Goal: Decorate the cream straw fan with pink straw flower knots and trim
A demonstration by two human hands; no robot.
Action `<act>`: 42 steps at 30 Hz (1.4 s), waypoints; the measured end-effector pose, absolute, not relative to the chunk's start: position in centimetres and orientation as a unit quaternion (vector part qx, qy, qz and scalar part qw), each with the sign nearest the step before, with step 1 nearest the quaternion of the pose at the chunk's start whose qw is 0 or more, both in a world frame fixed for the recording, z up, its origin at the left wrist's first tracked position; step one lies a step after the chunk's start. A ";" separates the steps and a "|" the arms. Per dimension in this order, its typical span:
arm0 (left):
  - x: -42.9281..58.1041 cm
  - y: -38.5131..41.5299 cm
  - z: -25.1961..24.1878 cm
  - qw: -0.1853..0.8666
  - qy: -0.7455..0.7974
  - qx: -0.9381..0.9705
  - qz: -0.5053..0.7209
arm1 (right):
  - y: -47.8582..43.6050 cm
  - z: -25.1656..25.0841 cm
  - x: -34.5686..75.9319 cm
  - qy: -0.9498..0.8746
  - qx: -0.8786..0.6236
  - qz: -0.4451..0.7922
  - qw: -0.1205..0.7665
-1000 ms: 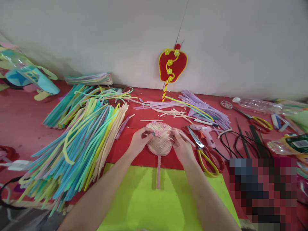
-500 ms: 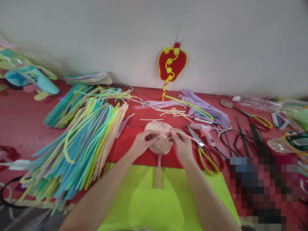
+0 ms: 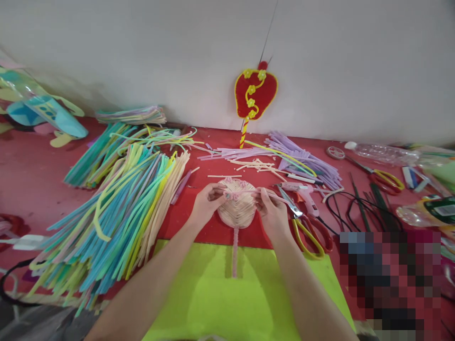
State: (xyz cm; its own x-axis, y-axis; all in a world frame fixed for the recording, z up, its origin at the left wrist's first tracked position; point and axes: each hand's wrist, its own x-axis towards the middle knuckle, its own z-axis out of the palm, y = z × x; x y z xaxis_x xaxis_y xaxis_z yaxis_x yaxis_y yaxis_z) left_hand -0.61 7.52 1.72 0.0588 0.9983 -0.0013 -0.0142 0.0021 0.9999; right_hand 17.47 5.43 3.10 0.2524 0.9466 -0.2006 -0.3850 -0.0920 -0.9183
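Pink pipe cleaner [image 3: 245, 191] is running between left hand [image 3: 209, 202] and right hand [image 3: 273, 212], both pinching it, across the fan [image 3: 237, 214] by the green board [image 3: 227, 303]; gentle, even pulling is probably preventing kinks.

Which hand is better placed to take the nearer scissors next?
Probably the right hand: the nearer scissors lie just beside it, while the left hand is beyond the pale round piece. The right holds a pink strip, though.

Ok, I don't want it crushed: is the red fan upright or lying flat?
The red fan is upright: its broad part sits above its striped handle, which points down to the table.
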 end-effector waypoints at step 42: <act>-1.3 5.1 2.1 0.293 0.546 0.698 0.360 | 1.9 2.8 19.6 -0.504 -0.510 0.588 0.374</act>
State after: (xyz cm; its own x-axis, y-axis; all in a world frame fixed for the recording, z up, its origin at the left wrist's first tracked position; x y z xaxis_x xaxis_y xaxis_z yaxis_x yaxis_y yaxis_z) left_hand -1.26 5.14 2.12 0.1448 0.9725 0.1822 0.5506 -0.2322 0.8018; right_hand 19.56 1.95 2.82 -0.2011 0.9540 -0.2222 0.0740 -0.2113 -0.9746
